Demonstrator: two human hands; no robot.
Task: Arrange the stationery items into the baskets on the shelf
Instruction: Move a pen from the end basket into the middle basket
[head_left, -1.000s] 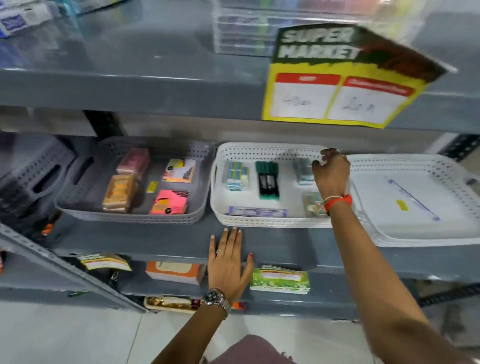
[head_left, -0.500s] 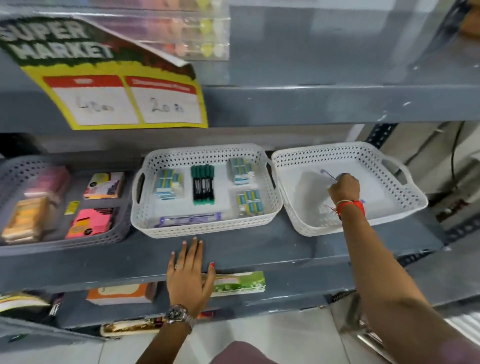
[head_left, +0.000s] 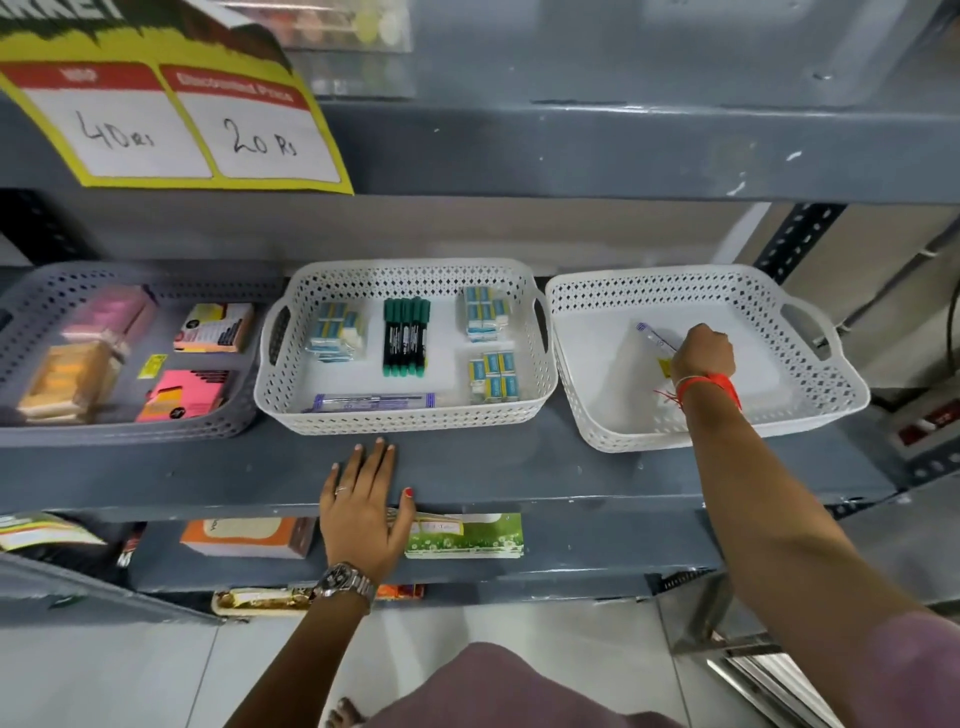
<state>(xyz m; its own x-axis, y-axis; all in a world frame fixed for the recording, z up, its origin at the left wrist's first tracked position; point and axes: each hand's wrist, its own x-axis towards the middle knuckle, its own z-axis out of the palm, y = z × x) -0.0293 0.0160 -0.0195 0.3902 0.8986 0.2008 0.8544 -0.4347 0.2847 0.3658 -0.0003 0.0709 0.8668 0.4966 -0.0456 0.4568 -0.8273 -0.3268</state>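
Observation:
Three baskets stand on the grey shelf. The right white basket holds a clear ruler pack, and my right hand is inside it with fingers closed on that pack. The middle white basket holds green markers, several eraser packs and another ruler pack. The grey basket at left holds sticky-note pads. My left hand lies flat on the shelf's front edge, fingers spread, holding nothing.
A yellow price sign hangs from the shelf above. The lower shelf carries an orange box and a green packet. A perforated metal upright stands at the right. The floor is light tile.
The view has swung right. My right hand moved from the middle basket's right rim into the right basket and closed on the ruler pack. The left hand stayed on the shelf edge.

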